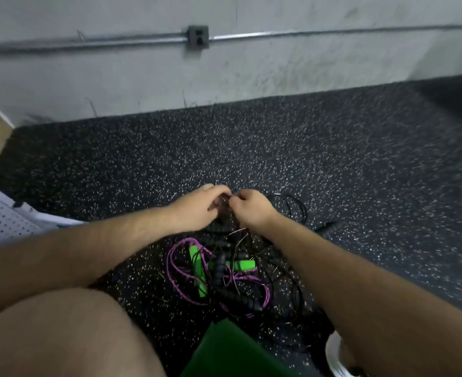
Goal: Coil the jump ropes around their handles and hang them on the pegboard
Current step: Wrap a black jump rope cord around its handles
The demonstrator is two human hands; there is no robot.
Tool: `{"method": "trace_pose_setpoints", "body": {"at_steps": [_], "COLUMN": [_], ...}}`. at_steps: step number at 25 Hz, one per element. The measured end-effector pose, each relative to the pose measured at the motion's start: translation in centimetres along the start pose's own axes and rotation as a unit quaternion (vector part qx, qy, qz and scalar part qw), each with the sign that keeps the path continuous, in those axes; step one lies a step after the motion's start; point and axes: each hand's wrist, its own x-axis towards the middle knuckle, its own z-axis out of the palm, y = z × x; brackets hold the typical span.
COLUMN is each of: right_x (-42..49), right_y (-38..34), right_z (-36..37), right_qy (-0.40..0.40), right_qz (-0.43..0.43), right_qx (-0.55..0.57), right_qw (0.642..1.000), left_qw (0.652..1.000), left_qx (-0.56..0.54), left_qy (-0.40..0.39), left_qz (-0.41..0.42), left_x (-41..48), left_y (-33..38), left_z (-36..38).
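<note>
A tangle of jump ropes lies on the speckled black floor below my hands. In it are a purple rope (pixel 179 270) with two bright green handles (pixel 197 270), and a black ribbed handle (pixel 221 268) with thin black cord. My left hand (pixel 197 208) and my right hand (pixel 249 208) meet just above the pile, fingers curled, both pinching a dark rope or handle between them; what exactly they grip is blurred. A loop of thin black rope (pixel 295 208) trails to the right of my right hand. A white pegboard (pixel 4 221) lies at the left edge.
A grey concrete wall (pixel 251 72) with a conduit pipe and an outlet box (pixel 198 38) stands behind the floor mat. My bare knee (pixel 61 336) fills the lower left. A dark green flat object (pixel 230 352) lies at the bottom centre, a white shoe (pixel 336 355) beside it.
</note>
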Motion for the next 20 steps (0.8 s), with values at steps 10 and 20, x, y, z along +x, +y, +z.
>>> {"method": "trace_pose_setpoints", "body": {"at_steps": [10, 20], "right_x": [-10.7, -10.6], "right_y": [-9.2, -8.9], "right_z": [-15.9, -16.5], "right_qy": [-0.024, 0.041], "right_qz": [-0.150, -0.115], "right_qx": [-0.072, -0.125], "right_qw": [0.986, 0.985], "left_qw": [0.960, 0.967], "left_qx": [-0.020, -0.125], "left_qy": [0.277, 0.219], "left_qz": [0.043, -0.031], "left_x": [-4.5, -6.7], "left_y": [14.5, 13.1], "left_z": [-15.7, -12.1]}}
